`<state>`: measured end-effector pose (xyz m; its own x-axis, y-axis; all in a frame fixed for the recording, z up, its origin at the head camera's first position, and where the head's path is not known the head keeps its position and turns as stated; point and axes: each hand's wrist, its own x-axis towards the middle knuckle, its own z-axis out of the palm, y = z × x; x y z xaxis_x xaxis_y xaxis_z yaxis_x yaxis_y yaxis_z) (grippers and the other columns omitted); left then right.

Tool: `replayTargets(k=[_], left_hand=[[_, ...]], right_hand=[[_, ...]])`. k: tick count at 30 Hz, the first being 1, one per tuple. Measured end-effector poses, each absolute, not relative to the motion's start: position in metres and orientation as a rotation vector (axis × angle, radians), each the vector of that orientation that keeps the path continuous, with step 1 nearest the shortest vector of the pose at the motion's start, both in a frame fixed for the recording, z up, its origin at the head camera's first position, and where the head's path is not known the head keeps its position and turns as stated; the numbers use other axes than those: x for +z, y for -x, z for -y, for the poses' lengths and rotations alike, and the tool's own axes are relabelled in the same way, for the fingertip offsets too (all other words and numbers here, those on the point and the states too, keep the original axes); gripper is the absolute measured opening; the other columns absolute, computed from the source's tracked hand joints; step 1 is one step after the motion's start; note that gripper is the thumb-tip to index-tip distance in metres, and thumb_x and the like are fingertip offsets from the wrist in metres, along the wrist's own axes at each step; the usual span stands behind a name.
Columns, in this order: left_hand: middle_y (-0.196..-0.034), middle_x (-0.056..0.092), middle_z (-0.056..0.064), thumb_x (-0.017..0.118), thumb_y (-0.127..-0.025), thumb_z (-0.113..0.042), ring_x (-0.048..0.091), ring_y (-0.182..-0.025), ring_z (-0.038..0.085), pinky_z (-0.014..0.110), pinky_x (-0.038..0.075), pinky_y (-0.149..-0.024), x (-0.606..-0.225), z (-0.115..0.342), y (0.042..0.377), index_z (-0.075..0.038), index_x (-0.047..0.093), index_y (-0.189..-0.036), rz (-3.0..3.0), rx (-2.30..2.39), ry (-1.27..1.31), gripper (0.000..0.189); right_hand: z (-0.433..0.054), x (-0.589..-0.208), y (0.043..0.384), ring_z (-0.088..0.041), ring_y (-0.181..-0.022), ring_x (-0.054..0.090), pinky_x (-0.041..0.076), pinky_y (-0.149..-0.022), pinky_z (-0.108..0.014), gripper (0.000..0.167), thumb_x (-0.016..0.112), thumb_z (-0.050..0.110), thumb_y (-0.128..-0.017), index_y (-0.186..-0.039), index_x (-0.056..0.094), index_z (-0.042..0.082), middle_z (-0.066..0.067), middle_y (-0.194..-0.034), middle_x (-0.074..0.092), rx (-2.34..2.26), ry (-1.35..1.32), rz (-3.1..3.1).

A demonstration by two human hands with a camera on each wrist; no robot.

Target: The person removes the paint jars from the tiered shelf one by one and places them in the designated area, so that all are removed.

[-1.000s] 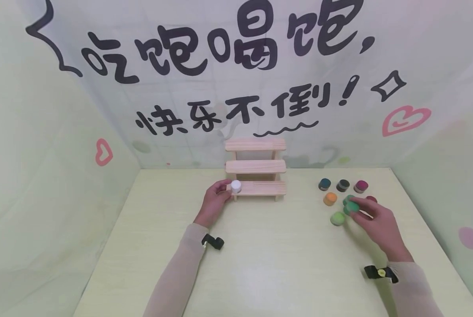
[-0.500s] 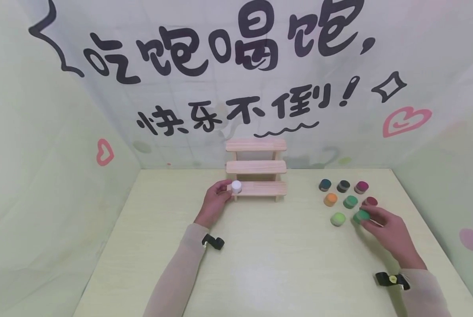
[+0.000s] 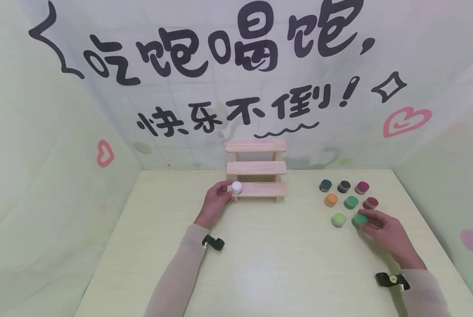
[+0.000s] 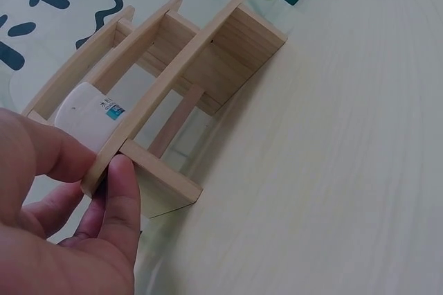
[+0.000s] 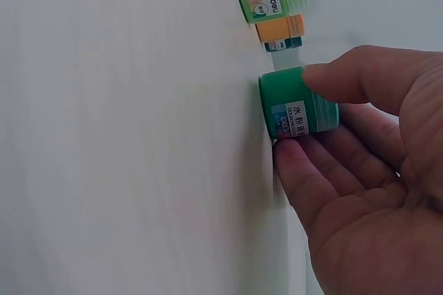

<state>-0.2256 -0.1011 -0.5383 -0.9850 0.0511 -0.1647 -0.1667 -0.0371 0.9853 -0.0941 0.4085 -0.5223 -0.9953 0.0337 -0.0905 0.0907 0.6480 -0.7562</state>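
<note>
My left hand (image 3: 214,201) grips the left end of the bottom step of a small three-step wooden rack (image 3: 262,189), with fingers above and below the board in the left wrist view. A white paint jar (image 4: 90,116) stands on that step, right at my fingers. On the right side of the table, my right hand (image 3: 390,233) holds a green gouache jar (image 5: 294,104) between thumb and fingers. Its label faces the right wrist camera, and its base is at the tabletop. A light green jar (image 3: 338,219) stands just left of it.
Behind the held jar stand an orange jar (image 3: 331,200), another green jar (image 3: 351,202) and a dark red jar (image 3: 370,203). Farther back are a teal jar (image 3: 325,185), a black jar (image 3: 343,186) and a magenta jar (image 3: 361,187). A printed cloth (image 3: 181,97) hangs behind the table.
My right hand has carried the green jar right and toward me, away from the other green jar, then down beside the light green one. The left hand keeps its place on the rack.
</note>
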Motion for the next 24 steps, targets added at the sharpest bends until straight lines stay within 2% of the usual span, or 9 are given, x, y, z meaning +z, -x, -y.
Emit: replayTargets(k=[2, 8, 12, 18, 24], left_hand=[[-0.124, 0.061, 0.013, 0.065, -0.097, 0.003, 0.061, -0.110, 0.018, 0.026, 0.062, -0.097, -0.538, 0.101, 0.225, -0.008, 0.065, -0.139, -2.072, 2.154, 0.130, 0.043], [-0.122, 0.059, 0.011, 0.065, -0.098, 0.002, 0.060, -0.110, 0.019, 0.024, 0.062, -0.095, -0.538, 0.100, 0.225, -0.008, 0.065, -0.139, -2.070, 2.146, 0.121, 0.042], [-0.121, 0.057, 0.011, 0.065, -0.097, 0.002, 0.058, -0.110, 0.019, 0.023, 0.063, -0.094, -0.538, 0.101, 0.225, -0.007, 0.065, -0.138, -2.067, 2.155, 0.115, 0.043], [-0.125, 0.056, 0.012, 0.065, -0.097, 0.003, 0.056, -0.114, 0.020, 0.023, 0.062, -0.095, -0.540, 0.102, 0.225, -0.008, 0.065, -0.139, -2.058, 2.150, 0.120, 0.043], [-0.125, 0.055, 0.011, 0.064, -0.097, 0.004, 0.055, -0.114, 0.020, 0.023, 0.062, -0.095, -0.541, 0.102, 0.226, -0.008, 0.065, -0.139, -2.048, 2.160, 0.120, 0.044]], right_hand=[[-0.409, -0.523, 0.094, 0.029, -0.104, 0.046, 0.049, -0.081, -0.002, 0.059, 0.074, 0.029, -0.101, -0.149, 0.056, 0.001, -0.022, -0.150, 0.058, -1.290, -0.099, -2.790], [-0.415, -0.524, 0.094, 0.030, -0.103, 0.048, 0.048, -0.080, -0.001, 0.064, 0.076, 0.036, -0.099, -0.150, 0.056, 0.003, 0.001, -0.145, 0.064, -1.279, -0.121, -2.793], [-0.416, -0.521, 0.096, 0.026, -0.104, 0.053, 0.050, -0.079, -0.003, 0.064, 0.077, 0.038, -0.098, -0.148, 0.058, 0.004, 0.001, -0.146, 0.066, -1.308, -0.116, -2.814], [-0.415, -0.515, 0.098, 0.026, -0.102, 0.054, 0.051, -0.078, -0.004, 0.059, 0.076, 0.037, -0.099, -0.145, 0.060, 0.003, 0.023, -0.130, 0.067, -1.357, -0.131, -2.839], [-0.411, -0.506, 0.101, 0.026, -0.104, 0.054, 0.050, -0.082, 0.000, 0.054, 0.076, 0.034, -0.100, -0.143, 0.063, 0.004, 0.028, -0.129, 0.063, -1.455, -0.138, -2.862]])
